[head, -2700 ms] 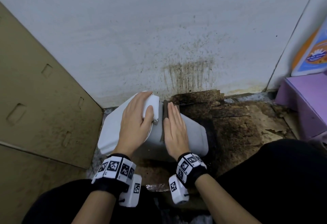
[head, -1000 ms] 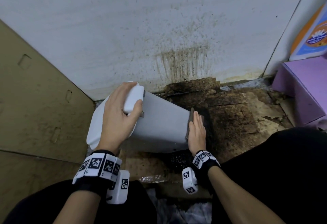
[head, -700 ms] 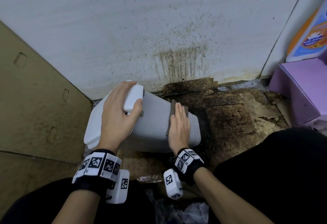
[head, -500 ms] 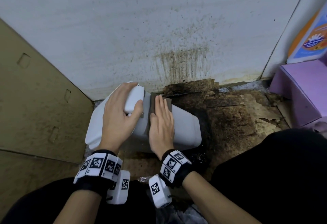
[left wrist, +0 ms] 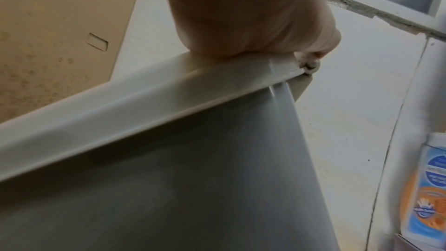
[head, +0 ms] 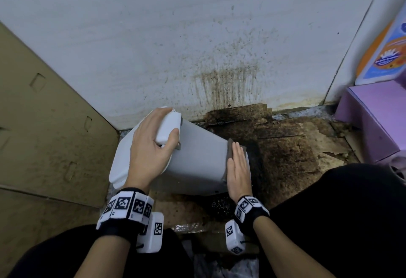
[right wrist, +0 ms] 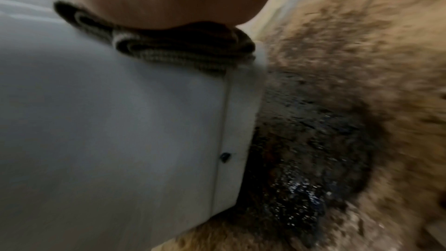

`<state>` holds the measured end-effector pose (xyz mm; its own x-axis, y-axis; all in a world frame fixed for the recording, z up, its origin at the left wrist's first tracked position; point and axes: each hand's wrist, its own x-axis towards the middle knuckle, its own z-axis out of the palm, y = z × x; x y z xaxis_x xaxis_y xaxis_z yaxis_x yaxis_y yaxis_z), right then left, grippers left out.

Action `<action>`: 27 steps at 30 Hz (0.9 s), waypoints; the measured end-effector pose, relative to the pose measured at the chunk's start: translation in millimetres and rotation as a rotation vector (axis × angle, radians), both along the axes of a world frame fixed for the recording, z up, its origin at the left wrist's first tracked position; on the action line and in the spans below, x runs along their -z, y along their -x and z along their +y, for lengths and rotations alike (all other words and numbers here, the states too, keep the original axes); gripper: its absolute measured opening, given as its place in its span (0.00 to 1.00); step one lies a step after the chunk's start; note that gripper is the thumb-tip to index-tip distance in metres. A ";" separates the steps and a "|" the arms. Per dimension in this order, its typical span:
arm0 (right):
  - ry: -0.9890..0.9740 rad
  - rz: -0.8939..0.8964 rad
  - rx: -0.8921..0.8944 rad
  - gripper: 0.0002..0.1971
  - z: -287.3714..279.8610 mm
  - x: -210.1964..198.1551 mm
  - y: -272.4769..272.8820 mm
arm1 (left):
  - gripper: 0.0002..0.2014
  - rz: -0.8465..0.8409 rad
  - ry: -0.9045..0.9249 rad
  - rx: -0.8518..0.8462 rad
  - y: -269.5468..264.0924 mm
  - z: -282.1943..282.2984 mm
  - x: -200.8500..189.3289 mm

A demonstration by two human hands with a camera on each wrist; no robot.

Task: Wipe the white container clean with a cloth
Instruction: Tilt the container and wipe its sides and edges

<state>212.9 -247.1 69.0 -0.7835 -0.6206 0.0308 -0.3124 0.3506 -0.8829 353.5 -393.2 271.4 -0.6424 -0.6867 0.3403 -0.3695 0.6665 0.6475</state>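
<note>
Container point(head: 197, 163) on its side on stained cardboard point(head: 285, 157) at the wall's point(head: 153, 47) foot, long axis running left to right, lidded top toward the left, base toward the right. Left hand point(head: 149, 152) curled round the white handle point(head: 168, 127) at the lid end. Right hand point(head: 238, 170) flat, fingers straight and together, pressing a folded dark cloth point(head: 230, 149) on the upper side near the base edge. Cardboard sheet point(head: 44, 135) close on the left; purple box point(head: 373, 119) well apart on the right.

left hand point(head: 151, 146) fingers curled gripping, right hand point(head: 238, 173) flat, pressing
</note>
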 end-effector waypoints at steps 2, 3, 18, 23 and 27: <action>-0.031 -0.073 0.019 0.30 4.7 6.1 4.6 | 0.22 -0.004 -0.001 -0.001 1.4 1.8 -0.3; -0.033 -0.099 0.021 0.31 4.9 5.7 5.1 | 0.22 -0.006 0.000 0.000 1.8 2.1 -0.7; 0.023 -0.027 -0.023 0.37 -41.1 -71.4 -35.5 | 0.21 -0.028 0.042 0.004 7.8 -5.7 -1.3; 0.111 0.046 -0.178 0.36 -57.5 -121.6 -61.6 | 0.22 -0.028 0.054 0.013 6.5 -4.8 1.8; 0.166 0.084 -0.206 0.33 -60.7 -118.4 -66.2 | 0.22 -0.023 0.044 0.016 1.7 -6.7 2.1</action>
